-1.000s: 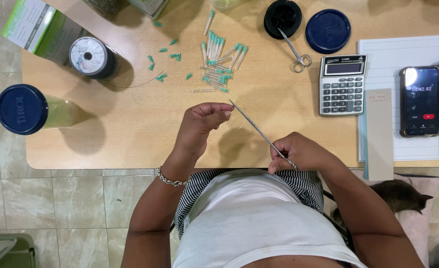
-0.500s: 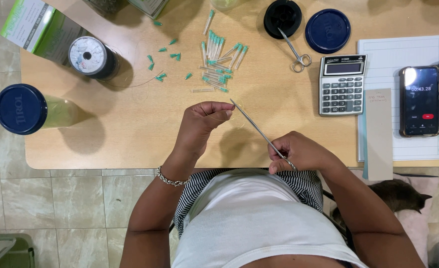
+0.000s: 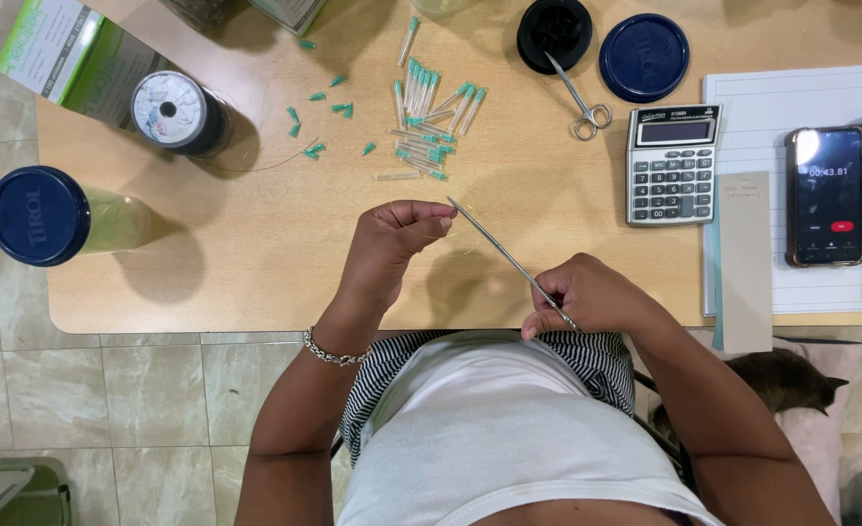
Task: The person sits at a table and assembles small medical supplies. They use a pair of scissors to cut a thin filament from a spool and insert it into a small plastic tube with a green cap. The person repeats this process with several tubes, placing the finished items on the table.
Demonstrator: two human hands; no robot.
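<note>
The green box point(image 3: 65, 54) at the tabletop's far-left corner is cut off; the right hand point(image 3: 592, 292) hides the forceps' point(image 3: 504, 251) handles.

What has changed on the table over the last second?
Almost nothing. The left hand still pinches a fine thread at the tip of the long metal tool, which the right hand still holds. The green-tipped tubes and scissors lie unmoved.

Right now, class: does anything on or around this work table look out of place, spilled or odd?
Small teal caps lie strewn loose on the wooden table, apart from the heap of clear tubes. A grey card overhangs the near edge. Below it, a dark cat sits beside the person, an odd sight at a workplace.
</note>
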